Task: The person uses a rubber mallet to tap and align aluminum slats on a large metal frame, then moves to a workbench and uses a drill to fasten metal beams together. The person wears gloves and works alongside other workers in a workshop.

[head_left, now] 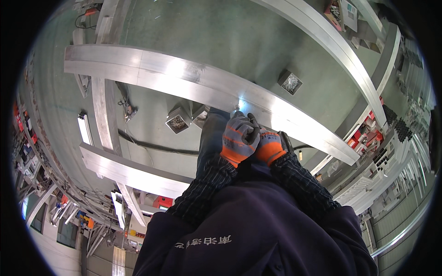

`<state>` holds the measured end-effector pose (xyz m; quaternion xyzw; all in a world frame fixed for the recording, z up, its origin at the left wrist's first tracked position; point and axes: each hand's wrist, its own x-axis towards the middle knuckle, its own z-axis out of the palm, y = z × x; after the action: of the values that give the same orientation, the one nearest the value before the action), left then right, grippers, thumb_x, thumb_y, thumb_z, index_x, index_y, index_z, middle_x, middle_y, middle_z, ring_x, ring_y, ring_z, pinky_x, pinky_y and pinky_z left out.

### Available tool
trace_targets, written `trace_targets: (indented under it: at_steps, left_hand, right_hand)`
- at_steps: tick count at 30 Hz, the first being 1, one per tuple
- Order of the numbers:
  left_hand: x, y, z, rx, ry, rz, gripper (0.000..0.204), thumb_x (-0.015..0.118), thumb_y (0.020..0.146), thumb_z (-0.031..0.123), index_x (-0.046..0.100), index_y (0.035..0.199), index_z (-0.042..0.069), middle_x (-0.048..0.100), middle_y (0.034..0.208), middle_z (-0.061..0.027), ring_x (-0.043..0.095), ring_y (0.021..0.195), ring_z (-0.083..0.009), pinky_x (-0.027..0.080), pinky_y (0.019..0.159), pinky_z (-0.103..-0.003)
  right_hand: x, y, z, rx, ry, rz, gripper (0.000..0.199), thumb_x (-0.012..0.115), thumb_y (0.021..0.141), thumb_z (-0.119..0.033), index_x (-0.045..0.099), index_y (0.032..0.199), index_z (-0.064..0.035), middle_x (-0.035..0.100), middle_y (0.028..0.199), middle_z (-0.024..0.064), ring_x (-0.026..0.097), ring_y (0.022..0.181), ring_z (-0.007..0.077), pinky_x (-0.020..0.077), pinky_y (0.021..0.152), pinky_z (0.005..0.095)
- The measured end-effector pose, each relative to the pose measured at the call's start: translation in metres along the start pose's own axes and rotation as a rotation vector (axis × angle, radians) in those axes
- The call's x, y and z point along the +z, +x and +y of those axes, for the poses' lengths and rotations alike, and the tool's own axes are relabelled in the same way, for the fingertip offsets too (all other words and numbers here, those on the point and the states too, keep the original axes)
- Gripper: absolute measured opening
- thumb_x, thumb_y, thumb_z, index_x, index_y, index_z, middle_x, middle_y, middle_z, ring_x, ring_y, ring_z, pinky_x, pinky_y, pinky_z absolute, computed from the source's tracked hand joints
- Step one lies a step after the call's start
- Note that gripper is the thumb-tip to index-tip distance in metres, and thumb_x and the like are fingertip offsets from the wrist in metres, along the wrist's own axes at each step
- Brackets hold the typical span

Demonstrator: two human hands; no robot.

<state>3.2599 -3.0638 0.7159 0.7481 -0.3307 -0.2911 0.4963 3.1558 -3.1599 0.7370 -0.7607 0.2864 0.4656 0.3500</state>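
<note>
A long silvery metal beam crosses in front of me. My left hand, in a grey glove with dark fingertips and an orange cuff, is closed at the beam's near side, around the front of a cordless drill. The drill's small tip meets the beam's near face, and a bright bluish-white spot shines there. Close against it on the right, my right hand, gloved alike, is closed on the rear of the drill. A dark part of the drill sticks out beside that hand; the rest is hidden by the gloves.
A second beam lies nearer on the left, and a curved-looking one runs at the far right. Cross supports carry them. Square containers with metal bits, another container and a dark cable lie on the floor.
</note>
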Motion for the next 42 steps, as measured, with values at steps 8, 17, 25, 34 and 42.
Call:
trace_targets:
  at_steps: [8, 17, 25, 34, 42]
  left_hand:
    - [-0.01, 0.002, 0.002, 0.047, 0.107, 0.005, 0.017, 0.081, 0.075, 0.005, 0.067, 0.085, 0.006, 0.069, 0.091, -0.0136, 0.067, 0.087, -0.0358, 0.056, 0.08, -0.043]
    - [0.01, -0.001, 0.004, 0.027, -0.028, 0.025, 0.012, 0.074, 0.083, 0.003, 0.062, 0.083, 0.001, 0.069, 0.094, -0.0171, 0.067, 0.09, -0.0344, 0.054, 0.085, -0.042]
    - [0.014, -0.018, -0.023, -0.016, 0.141, 0.052, 0.011, 0.074, 0.089, 0.016, 0.072, 0.094, 0.006, 0.073, 0.093, -0.0109, 0.07, 0.086, -0.0282, 0.056, 0.079, -0.039]
    - [-0.006, 0.015, -0.007, -0.054, 0.053, 0.004, 0.018, 0.08, 0.077, 0.003, 0.062, 0.077, 0.006, 0.067, 0.083, -0.011, 0.067, 0.085, -0.0324, 0.056, 0.078, -0.043]
    - [-0.009, 0.006, 0.02, 0.076, -0.034, 0.085, 0.021, 0.079, 0.073, 0.0, 0.062, 0.081, 0.009, 0.068, 0.095, -0.0074, 0.067, 0.095, -0.0318, 0.056, 0.088, -0.043]
  right_hand:
    - [-0.025, -0.008, -0.018, 0.029, 0.033, -0.064, 0.036, 0.067, 0.084, -0.039, 0.075, 0.102, -0.0093, 0.074, 0.104, 0.0159, 0.072, 0.097, 0.0334, 0.0577, 0.082, 0.0456]
    - [-0.018, 0.005, 0.001, -0.048, 0.087, 0.08, 0.031, 0.066, 0.085, -0.032, 0.074, 0.107, -0.0112, 0.076, 0.106, 0.0128, 0.073, 0.101, 0.0326, 0.0573, 0.085, 0.045]
    - [-0.047, 0.008, 0.003, -0.176, 0.096, 0.015, 0.028, 0.073, 0.08, -0.036, 0.076, 0.091, -0.0107, 0.074, 0.092, 0.016, 0.072, 0.09, 0.038, 0.0581, 0.078, 0.0468]
    - [0.008, 0.031, 0.011, -0.05, -0.126, 0.078, 0.048, 0.069, 0.081, -0.048, 0.069, 0.111, -0.0102, 0.073, 0.11, 0.0168, 0.072, 0.097, 0.0358, 0.0575, 0.082, 0.0451]
    - [-0.01, -0.006, 0.012, -0.036, -0.106, -0.074, 0.081, 0.067, 0.084, -0.045, 0.043, 0.146, 0.0007, 0.069, 0.119, 0.0172, 0.07, 0.108, 0.0328, 0.056, 0.086, 0.0439]
